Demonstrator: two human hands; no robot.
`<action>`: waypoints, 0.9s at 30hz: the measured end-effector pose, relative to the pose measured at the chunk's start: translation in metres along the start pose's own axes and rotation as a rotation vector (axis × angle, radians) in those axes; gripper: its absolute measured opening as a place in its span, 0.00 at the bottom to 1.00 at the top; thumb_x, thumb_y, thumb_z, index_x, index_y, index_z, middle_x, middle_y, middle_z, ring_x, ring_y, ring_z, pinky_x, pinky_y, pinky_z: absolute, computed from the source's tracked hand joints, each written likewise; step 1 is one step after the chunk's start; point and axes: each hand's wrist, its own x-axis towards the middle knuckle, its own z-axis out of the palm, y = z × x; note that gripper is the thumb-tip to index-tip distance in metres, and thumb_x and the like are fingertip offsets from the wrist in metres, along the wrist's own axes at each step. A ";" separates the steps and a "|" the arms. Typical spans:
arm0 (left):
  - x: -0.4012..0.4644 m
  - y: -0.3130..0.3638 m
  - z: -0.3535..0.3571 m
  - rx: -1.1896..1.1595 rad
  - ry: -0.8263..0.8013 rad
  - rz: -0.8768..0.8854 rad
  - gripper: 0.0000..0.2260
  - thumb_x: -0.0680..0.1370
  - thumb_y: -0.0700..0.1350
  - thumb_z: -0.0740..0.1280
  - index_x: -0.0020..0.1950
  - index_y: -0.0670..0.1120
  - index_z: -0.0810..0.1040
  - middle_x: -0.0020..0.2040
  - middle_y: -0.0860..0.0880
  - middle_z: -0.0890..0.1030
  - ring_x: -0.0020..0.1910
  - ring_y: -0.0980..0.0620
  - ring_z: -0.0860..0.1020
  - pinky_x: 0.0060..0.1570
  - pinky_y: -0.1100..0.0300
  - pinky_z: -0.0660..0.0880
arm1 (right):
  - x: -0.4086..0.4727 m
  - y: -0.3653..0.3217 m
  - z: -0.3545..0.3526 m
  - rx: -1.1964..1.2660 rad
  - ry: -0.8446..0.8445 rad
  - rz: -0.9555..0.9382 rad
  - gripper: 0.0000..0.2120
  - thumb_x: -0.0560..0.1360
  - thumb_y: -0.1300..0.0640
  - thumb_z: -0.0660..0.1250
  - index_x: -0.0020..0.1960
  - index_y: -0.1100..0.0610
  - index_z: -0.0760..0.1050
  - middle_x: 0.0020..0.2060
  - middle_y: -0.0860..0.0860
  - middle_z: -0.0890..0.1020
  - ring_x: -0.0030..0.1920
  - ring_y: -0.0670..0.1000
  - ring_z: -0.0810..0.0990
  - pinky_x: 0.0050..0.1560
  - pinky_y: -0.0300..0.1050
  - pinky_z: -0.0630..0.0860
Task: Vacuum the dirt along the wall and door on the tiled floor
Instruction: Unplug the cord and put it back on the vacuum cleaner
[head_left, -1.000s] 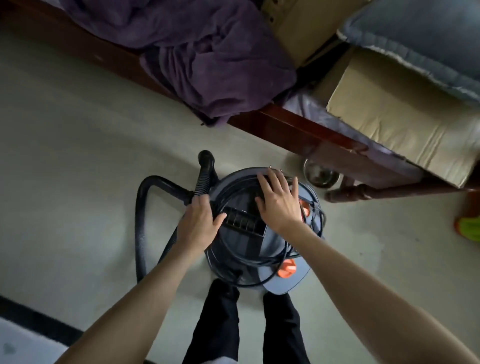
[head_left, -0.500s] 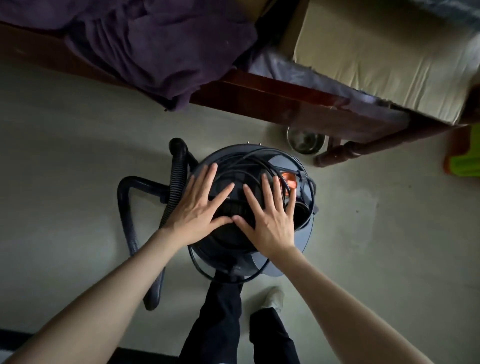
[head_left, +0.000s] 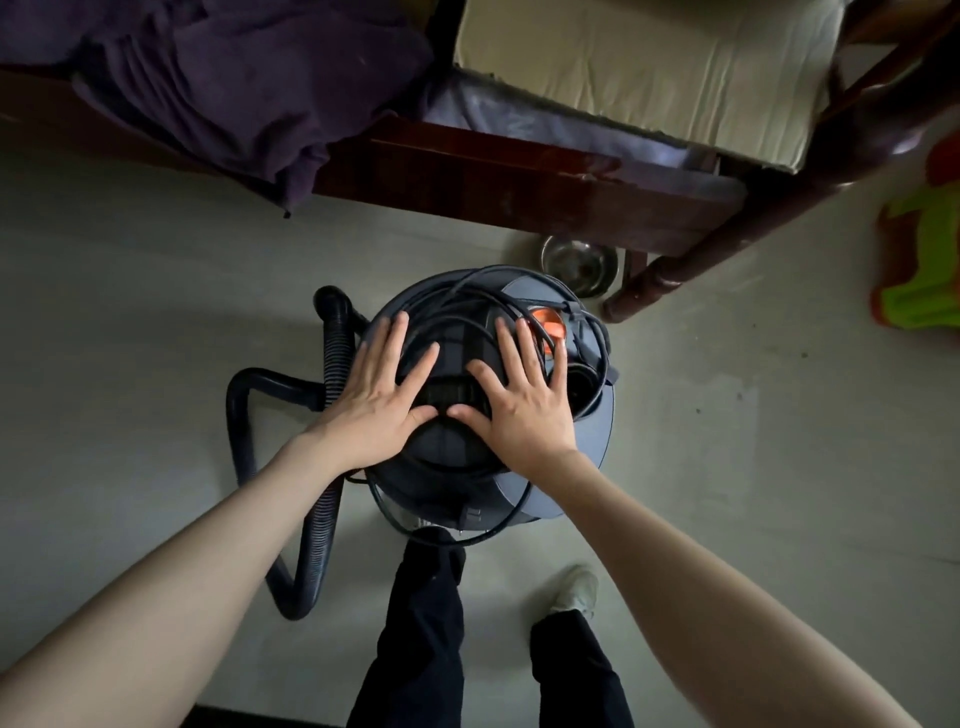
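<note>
**Both palms flat on the vacuum lid**

I've got both hands on top of the vacuum (head_left: 493, 405), centre of frame. Left hand (head_left: 376, 402) lies flat on the left half of the lid, fingers straight and spread wide, thumb reaching toward centre. Right hand (head_left: 522, 402) mirrors it on the right half, fingers splayed wide and straight, thumb tip just beside the left thumb. Neither hand curls round anything; palms rest on the lid. Both forearms run up from the bottom corners of the frame.

Can't read any brand or label on the vacuum; too dark.

The vacuum is a round grey-blue canister seen from above, standing on the pale floor (head_left: 753, 441). A black cord (head_left: 467, 288) is looped loosely over the lid, and some loops pass under my fingers. An orange button (head_left: 551, 326) shows at the upper right of the lid, just beside my right fingertips. A black ribbed hose (head_left: 335, 364) leaves the canister's left side and runs down toward lower left, next to a smooth black tube (head_left: 244, 415) bent in a loop.

Upper frame: a dark wooden bed frame (head_left: 519, 182), a purple blanket (head_left: 234, 88) hanging over its edge at upper left, cardboard (head_left: 639, 67) at upper right. A metal bowl (head_left: 579, 260) sits on the floor under the frame, near the canister. A green toy (head_left: 919, 254) sits at the right edge. My black trousers (head_left: 415, 623) and one white shoe (head_left: 576, 587) show at bottom centre.
</note>
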 end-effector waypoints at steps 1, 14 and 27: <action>0.002 0.010 0.003 -0.007 0.000 -0.012 0.33 0.80 0.53 0.58 0.78 0.45 0.43 0.69 0.43 0.25 0.70 0.42 0.26 0.71 0.49 0.33 | -0.004 0.010 0.000 -0.008 -0.002 -0.008 0.36 0.75 0.31 0.43 0.73 0.49 0.67 0.80 0.56 0.48 0.79 0.56 0.39 0.73 0.63 0.31; 0.027 0.183 0.070 -0.006 0.097 -0.123 0.33 0.80 0.55 0.56 0.78 0.45 0.42 0.71 0.40 0.26 0.71 0.42 0.28 0.71 0.44 0.37 | -0.092 0.158 -0.007 -0.073 -0.072 -0.086 0.37 0.75 0.31 0.40 0.76 0.49 0.60 0.80 0.55 0.42 0.79 0.54 0.35 0.73 0.62 0.31; 0.087 0.335 0.103 -0.042 0.167 -0.143 0.32 0.80 0.57 0.55 0.78 0.42 0.47 0.75 0.34 0.37 0.75 0.35 0.40 0.71 0.39 0.42 | -0.173 0.282 -0.011 -0.111 -0.014 0.218 0.30 0.82 0.38 0.45 0.81 0.46 0.43 0.80 0.52 0.42 0.79 0.54 0.36 0.74 0.63 0.33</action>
